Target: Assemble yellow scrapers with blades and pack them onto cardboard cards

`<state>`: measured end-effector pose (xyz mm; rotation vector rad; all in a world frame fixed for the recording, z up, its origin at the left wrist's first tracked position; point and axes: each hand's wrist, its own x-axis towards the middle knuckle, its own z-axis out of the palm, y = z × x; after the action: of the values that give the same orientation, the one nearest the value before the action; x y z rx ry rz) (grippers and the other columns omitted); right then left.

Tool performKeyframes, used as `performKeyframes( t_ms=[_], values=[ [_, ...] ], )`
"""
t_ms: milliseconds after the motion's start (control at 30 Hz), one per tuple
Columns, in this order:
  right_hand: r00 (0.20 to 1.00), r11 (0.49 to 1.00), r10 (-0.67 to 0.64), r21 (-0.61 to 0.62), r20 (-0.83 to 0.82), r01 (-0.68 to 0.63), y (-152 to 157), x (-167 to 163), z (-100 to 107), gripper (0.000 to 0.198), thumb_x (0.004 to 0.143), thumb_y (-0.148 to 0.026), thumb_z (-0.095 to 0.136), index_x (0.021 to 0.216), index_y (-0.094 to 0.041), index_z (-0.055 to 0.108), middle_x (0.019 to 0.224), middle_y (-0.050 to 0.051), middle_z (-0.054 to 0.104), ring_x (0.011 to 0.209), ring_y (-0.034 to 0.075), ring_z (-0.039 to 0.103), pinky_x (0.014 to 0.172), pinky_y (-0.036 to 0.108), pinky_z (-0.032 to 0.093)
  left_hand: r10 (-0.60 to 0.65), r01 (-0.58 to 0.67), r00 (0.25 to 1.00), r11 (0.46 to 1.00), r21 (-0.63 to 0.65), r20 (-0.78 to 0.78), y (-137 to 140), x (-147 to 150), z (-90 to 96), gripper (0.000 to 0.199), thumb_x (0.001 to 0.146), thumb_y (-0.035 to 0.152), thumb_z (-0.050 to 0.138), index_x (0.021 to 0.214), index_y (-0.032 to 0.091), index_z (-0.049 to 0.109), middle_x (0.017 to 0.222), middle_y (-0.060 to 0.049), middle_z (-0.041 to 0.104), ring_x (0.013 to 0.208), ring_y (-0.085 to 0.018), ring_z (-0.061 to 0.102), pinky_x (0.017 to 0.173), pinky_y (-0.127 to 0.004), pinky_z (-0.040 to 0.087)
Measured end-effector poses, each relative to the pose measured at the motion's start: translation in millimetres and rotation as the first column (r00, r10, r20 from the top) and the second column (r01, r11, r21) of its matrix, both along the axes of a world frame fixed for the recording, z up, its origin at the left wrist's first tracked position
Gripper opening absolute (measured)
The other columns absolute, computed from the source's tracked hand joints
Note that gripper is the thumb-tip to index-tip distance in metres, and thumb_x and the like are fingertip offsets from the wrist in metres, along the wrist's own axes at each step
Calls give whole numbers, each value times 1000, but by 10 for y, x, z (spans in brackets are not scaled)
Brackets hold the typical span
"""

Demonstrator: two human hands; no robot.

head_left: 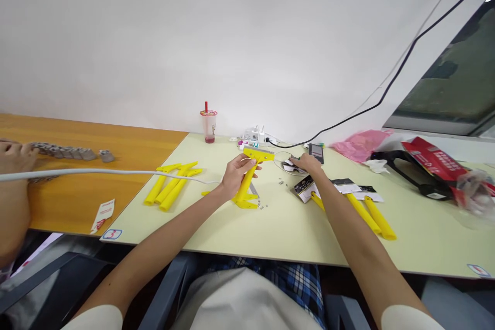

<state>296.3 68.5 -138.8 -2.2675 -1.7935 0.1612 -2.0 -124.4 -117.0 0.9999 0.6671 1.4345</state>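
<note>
A yellow plastic scraper is gripped near its wide head by my left hand, its handle slanting down toward the table. Below it lie another yellow scraper part and small metal screws or nuts. My right hand reaches to the back of the table, fingers drawn together over black-and-white card sleeves; what they pinch is too small to make out. Under my right forearm, yellow scrapers lie with black-and-white sleeves over their heads.
Several yellow scraper handles lie to the left. At the back stand a cup with a straw and white plugs. A grey cable crosses the left side. A co-worker's hand rests by grey metal pieces. A red bag lies right.
</note>
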Motion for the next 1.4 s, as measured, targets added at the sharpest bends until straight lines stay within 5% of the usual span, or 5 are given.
performKeyframes(
  t_ms=[400,567,733,1033,1400],
  values=[
    [997,945,74,319,-6,-68,-465,-125,118,59,96,-53,72,137,-12,66,136,22,73,124,36,69,98,44,56,-29,54,954,996,-74,300,41,-18,-22,24,86,24,91,100,18,72,124,-11,80,117,-24,76,107,-40,56],
    [936,648,353,724,-10,-237,-851,-423,26,63,103,-54,61,149,-11,56,134,22,74,122,38,71,98,49,60,24,30,915,992,-126,403,65,-85,36,6,100,16,76,97,19,72,131,-9,79,122,-19,75,112,-35,56],
    [798,432,601,819,52,-378,-1155,-754,-65,76,106,-64,60,163,-14,47,129,21,78,108,35,79,91,46,66,143,-90,884,986,-137,446,179,-213,73,13,110,18,62,108,20,75,136,-8,79,137,-19,70,119,-31,53],
    [615,373,785,730,80,-572,-1277,-814,-283,67,109,-63,58,159,-18,53,138,21,77,124,36,78,98,49,67,266,-219,824,964,-152,500,293,-350,94,39,108,11,62,145,23,68,142,-11,76,146,-24,65,128,-44,48],
    [575,326,815,761,74,-561,-1327,-846,-288,61,109,-59,61,156,-20,58,129,19,80,107,31,83,90,42,67,327,-280,768,945,-170,551,383,-533,124,33,106,4,61,131,22,72,124,-7,81,130,-17,73,125,-42,50]
  ],
)
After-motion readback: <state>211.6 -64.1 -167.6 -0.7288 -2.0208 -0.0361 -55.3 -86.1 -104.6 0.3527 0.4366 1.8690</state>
